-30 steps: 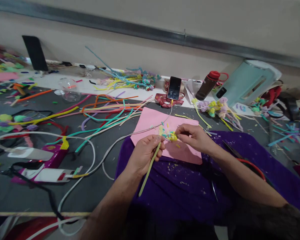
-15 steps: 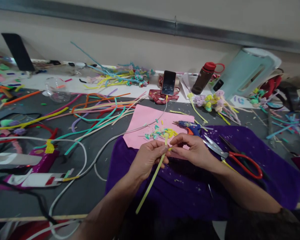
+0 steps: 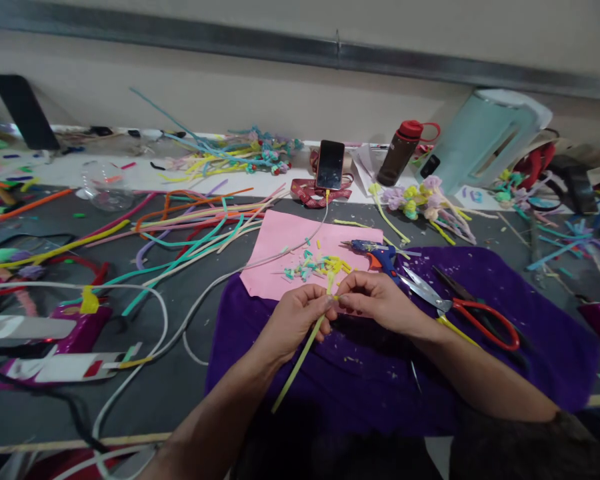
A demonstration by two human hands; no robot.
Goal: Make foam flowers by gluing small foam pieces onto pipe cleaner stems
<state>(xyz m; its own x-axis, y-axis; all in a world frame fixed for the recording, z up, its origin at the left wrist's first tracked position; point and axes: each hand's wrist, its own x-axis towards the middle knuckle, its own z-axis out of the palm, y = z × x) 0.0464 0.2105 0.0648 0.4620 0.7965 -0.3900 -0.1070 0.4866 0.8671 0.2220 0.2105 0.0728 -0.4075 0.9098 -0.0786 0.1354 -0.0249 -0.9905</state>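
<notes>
Between the thumb and fingers of my left hand (image 3: 300, 317) is a pale yellow-green pipe cleaner (image 3: 300, 363), its long end slanting down toward me and its short top poking up. My right hand (image 3: 373, 299) meets it from the other side, thumb and forefinger pinched on a small yellow piece against the stem. The fingertips hide most of that piece. Just beyond my hands, cut yellow, teal and pink pipe cleaner bits (image 3: 317, 265) are heaped on a pink sheet (image 3: 270, 257). Beneath my forearms spreads a purple cloth (image 3: 245, 340).
Scissors with red handles (image 3: 485, 323) lie right of my right wrist, beside blue-handled pliers (image 3: 380, 257). A phone (image 3: 330, 165) stands behind, its white cable crossing the sheet. Long pipe cleaners (image 3: 195, 227) and purple-and-white glue guns (image 3: 65, 367) occupy the left. A brown bottle (image 3: 400, 157) stands at the back.
My right fingers have moved in against the stem, bringing the small yellow piece up to it. My left hand keeps its pinch. The whole view has shifted slightly.
</notes>
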